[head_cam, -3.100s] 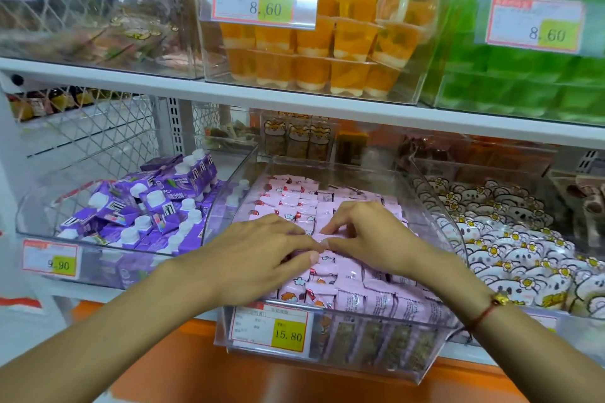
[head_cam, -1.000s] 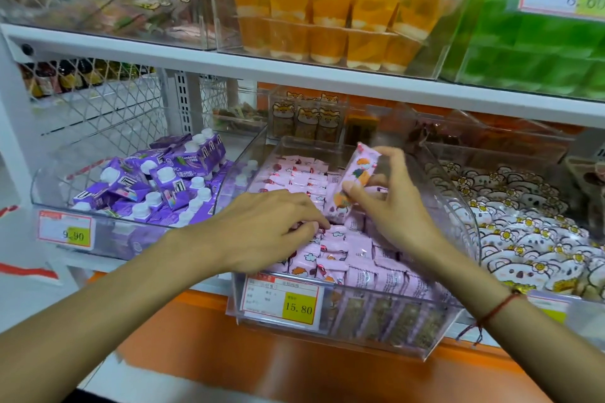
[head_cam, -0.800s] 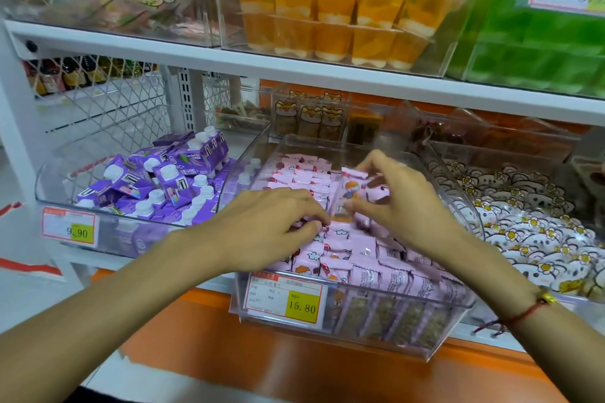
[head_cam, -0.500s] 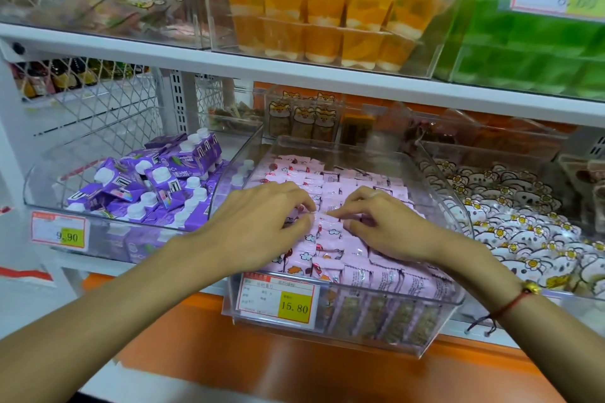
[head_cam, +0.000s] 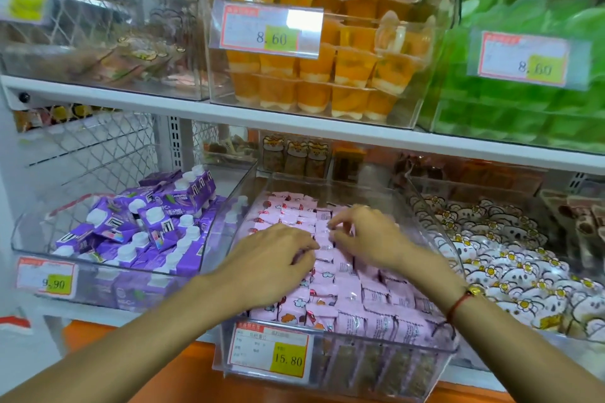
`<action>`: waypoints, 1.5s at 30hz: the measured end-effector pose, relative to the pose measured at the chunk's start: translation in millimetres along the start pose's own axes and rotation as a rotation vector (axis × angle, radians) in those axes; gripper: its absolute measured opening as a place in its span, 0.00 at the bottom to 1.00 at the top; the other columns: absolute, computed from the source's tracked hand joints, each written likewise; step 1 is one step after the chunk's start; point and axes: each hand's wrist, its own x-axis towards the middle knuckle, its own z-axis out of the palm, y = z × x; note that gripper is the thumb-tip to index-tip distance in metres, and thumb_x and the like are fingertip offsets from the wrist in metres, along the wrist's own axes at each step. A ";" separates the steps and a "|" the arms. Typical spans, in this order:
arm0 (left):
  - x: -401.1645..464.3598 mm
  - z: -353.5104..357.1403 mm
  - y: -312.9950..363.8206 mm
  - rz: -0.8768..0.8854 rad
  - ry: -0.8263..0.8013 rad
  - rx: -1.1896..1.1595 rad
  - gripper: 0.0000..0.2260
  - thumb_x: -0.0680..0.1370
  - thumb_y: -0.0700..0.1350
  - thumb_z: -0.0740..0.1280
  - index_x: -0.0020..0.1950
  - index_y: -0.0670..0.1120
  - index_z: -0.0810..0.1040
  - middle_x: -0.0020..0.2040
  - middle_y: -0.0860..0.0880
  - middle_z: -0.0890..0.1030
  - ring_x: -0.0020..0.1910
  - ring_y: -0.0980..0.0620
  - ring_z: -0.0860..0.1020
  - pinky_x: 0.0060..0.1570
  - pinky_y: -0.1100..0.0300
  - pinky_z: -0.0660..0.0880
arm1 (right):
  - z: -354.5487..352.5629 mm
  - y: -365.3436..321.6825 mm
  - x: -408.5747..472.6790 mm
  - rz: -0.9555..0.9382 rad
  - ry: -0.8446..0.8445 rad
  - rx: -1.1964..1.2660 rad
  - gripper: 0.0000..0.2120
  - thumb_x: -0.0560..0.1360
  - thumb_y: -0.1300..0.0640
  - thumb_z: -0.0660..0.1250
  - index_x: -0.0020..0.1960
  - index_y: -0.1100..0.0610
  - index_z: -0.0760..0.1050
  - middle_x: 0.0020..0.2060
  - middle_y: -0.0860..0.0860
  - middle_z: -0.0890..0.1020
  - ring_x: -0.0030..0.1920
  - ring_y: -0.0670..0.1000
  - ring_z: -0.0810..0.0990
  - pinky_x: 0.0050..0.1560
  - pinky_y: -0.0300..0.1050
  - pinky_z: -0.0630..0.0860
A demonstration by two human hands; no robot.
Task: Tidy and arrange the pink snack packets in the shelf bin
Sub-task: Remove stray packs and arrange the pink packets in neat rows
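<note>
Left hand: the left hand (head_cam: 275, 263) lies palm down on the pink packets (head_cam: 330, 291), fingers bent with tips pressing the wrappers near the middle of the bin (head_cam: 330, 366); it grips nothing that shows.
Right hand: the right hand (head_cam: 366, 235) rests on the packets just beside the left, fingertips curled down onto one wrapper; whether they pinch it cannot be told, as the hand is blurred. A red cord bracelet (head_cam: 458, 303) circles the wrist.
Packets: they fill the clear bin in rows, flat at the back and standing on edge along the front wall, above a price tag (head_cam: 270, 353) reading 15.80.
Change: a second ago the right hand held one packet up above the pile; now no packet is raised and both hands are low on the rows, fingertips nearly meeting. The left hand has stayed in much the same spot.
Neighbours: purple cartons (head_cam: 147, 226) sit in the bin to the left, white cat-face packets (head_cam: 510, 258) in the bin to the right.
Upper shelf: orange jelly cups (head_cam: 327, 82) stand behind an 8.60 tag, green packs (head_cam: 523, 108) beside them.
</note>
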 end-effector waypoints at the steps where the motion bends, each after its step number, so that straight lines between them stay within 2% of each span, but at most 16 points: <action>1: -0.8 0.3 0.4 -0.007 0.046 0.004 0.13 0.80 0.52 0.56 0.61 0.55 0.76 0.62 0.58 0.77 0.62 0.55 0.71 0.57 0.58 0.70 | 3.7 -0.6 2.1 -0.021 0.000 -0.045 0.11 0.76 0.52 0.65 0.57 0.53 0.80 0.48 0.50 0.78 0.50 0.52 0.77 0.46 0.41 0.69; 4: -3.8 0.8 2.0 -0.002 0.118 0.014 0.13 0.79 0.53 0.57 0.61 0.59 0.75 0.62 0.62 0.76 0.62 0.58 0.71 0.54 0.63 0.67 | 7.2 -0.1 1.9 -0.056 0.080 -0.006 0.06 0.72 0.53 0.70 0.47 0.53 0.82 0.38 0.44 0.75 0.43 0.46 0.75 0.42 0.40 0.70; 7: -4.9 0.4 3.3 0.010 0.074 0.045 0.14 0.79 0.54 0.56 0.61 0.61 0.76 0.62 0.60 0.77 0.62 0.57 0.71 0.55 0.61 0.69 | 5.1 3.3 -1.9 -0.113 0.067 0.108 0.03 0.71 0.58 0.72 0.38 0.53 0.81 0.32 0.40 0.75 0.34 0.38 0.72 0.34 0.29 0.66; 11: -4.2 -0.7 1.9 -0.014 -0.019 0.082 0.15 0.79 0.54 0.54 0.64 0.62 0.73 0.60 0.55 0.78 0.61 0.53 0.72 0.54 0.56 0.72 | 8.9 0.6 -7.5 -0.150 0.036 0.284 0.08 0.75 0.61 0.67 0.39 0.52 0.72 0.32 0.44 0.77 0.34 0.42 0.74 0.39 0.42 0.72; 17: -3.4 -3.1 2.8 -0.008 -0.056 0.098 0.15 0.79 0.56 0.54 0.64 0.63 0.72 0.57 0.56 0.80 0.59 0.52 0.73 0.48 0.57 0.70 | 13.6 -6.0 -12.9 -0.089 0.132 0.601 0.09 0.78 0.64 0.63 0.40 0.53 0.70 0.31 0.46 0.74 0.28 0.40 0.73 0.32 0.31 0.66; 20: -3.9 -2.0 1.6 0.001 -0.051 0.105 0.15 0.79 0.57 0.53 0.63 0.62 0.72 0.62 0.59 0.74 0.60 0.53 0.72 0.47 0.57 0.69 | 11.1 -11.7 -12.3 -0.081 0.251 0.708 0.06 0.77 0.64 0.64 0.43 0.56 0.72 0.37 0.46 0.76 0.38 0.42 0.74 0.41 0.34 0.70; 23: -5.3 -0.4 2.9 0.015 -0.034 0.109 0.14 0.80 0.56 0.52 0.62 0.61 0.72 0.65 0.60 0.67 0.61 0.55 0.69 0.45 0.58 0.65 | -0.9 -18.2 -12.5 -0.053 0.458 0.756 0.04 0.77 0.63 0.64 0.45 0.57 0.73 0.39 0.50 0.78 0.38 0.45 0.74 0.41 0.36 0.72; 25: -6.9 -0.1 4.9 0.021 0.007 0.063 0.13 0.81 0.55 0.53 0.62 0.61 0.72 0.62 0.60 0.70 0.59 0.58 0.69 0.45 0.60 0.64 | -12.0 -19.4 -14.3 0.022 0.633 0.789 0.02 0.78 0.60 0.63 0.48 0.57 0.74 0.40 0.52 0.80 0.38 0.46 0.77 0.39 0.39 0.74; 27: -9.0 -2.0 8.6 0.016 0.116 -0.050 0.10 0.81 0.53 0.56 0.60 0.61 0.71 0.56 0.61 0.73 0.49 0.64 0.72 0.40 0.63 0.67 | -23.1 -18.0 -17.3 0.139 0.733 0.912 0.03 0.79 0.57 0.63 0.50 0.57 0.73 0.40 0.50 0.81 0.38 0.46 0.79 0.38 0.37 0.75; 29: -11.9 -6.2 13.4 -0.007 0.274 -0.226 0.12 0.79 0.48 0.63 0.59 0.61 0.67 0.55 0.61 0.73 0.42 0.63 0.76 0.33 0.63 0.72 | -30.9 -14.5 -19.4 0.272 0.685 1.155 0.05 0.79 0.57 0.63 0.51 0.58 0.73 0.41 0.52 0.83 0.40 0.49 0.81 0.40 0.38 0.78; 32: -14.0 -13.3 16.4 0.066 0.443 -0.250 0.30 0.71 0.38 0.72 0.67 0.57 0.66 0.64 0.58 0.66 0.53 0.58 0.75 0.40 0.59 0.78 | -31.7 -12.6 -23.9 0.437 0.491 1.420 0.06 0.79 0.61 0.61 0.54 0.62 0.74 0.45 0.56 0.83 0.40 0.48 0.83 0.40 0.36 0.80; 36: -16.8 -18.4 12.4 0.210 0.463 -0.214 0.21 0.73 0.42 0.73 0.63 0.54 0.75 0.60 0.59 0.74 0.53 0.61 0.75 0.48 0.62 0.75 | -26.0 -15.2 -26.2 0.517 0.310 1.603 0.08 0.78 0.65 0.63 0.55 0.66 0.77 0.39 0.56 0.84 0.37 0.45 0.83 0.32 0.33 0.78; 39: -16.7 -17.9 10.3 0.151 0.439 -0.400 0.14 0.74 0.50 0.70 0.60 0.55 0.78 0.54 0.60 0.78 0.51 0.61 0.77 0.48 0.63 0.74 | -27.7 -15.0 -26.8 0.508 0.185 1.535 0.10 0.78 0.62 0.63 0.57 0.66 0.77 0.41 0.55 0.83 0.35 0.45 0.83 0.32 0.34 0.78; 41: -14.2 -20.6 12.6 -0.009 0.433 -0.676 0.11 0.74 0.52 0.68 0.56 0.55 0.80 0.48 0.59 0.82 0.48 0.61 0.80 0.46 0.62 0.77 | -26.4 -14.3 -27.0 0.481 0.159 1.300 0.12 0.80 0.54 0.61 0.57 0.61 0.75 0.48 0.54 0.82 0.42 0.48 0.82 0.37 0.39 0.80; 43: -11.0 -21.7 16.3 -0.159 0.399 -0.964 0.07 0.75 0.52 0.67 0.49 0.54 0.82 0.41 0.58 0.84 0.42 0.60 0.82 0.39 0.62 0.79 | -26.5 -13.2 -27.3 0.415 0.234 1.000 0.14 0.80 0.48 0.59 0.58 0.57 0.73 0.54 0.51 0.80 0.50 0.48 0.79 0.50 0.42 0.77; 45: -9.7 -21.9 20.5 -0.267 0.365 -1.149 0.08 0.75 0.52 0.67 0.43 0.50 0.82 0.35 0.58 0.83 0.38 0.59 0.83 0.34 0.64 0.79 | -34.4 -14.5 -29.5 0.214 0.299 0.832 0.13 0.79 0.47 0.59 0.60 0.51 0.72 0.57 0.46 0.78 0.55 0.42 0.76 0.55 0.39 0.72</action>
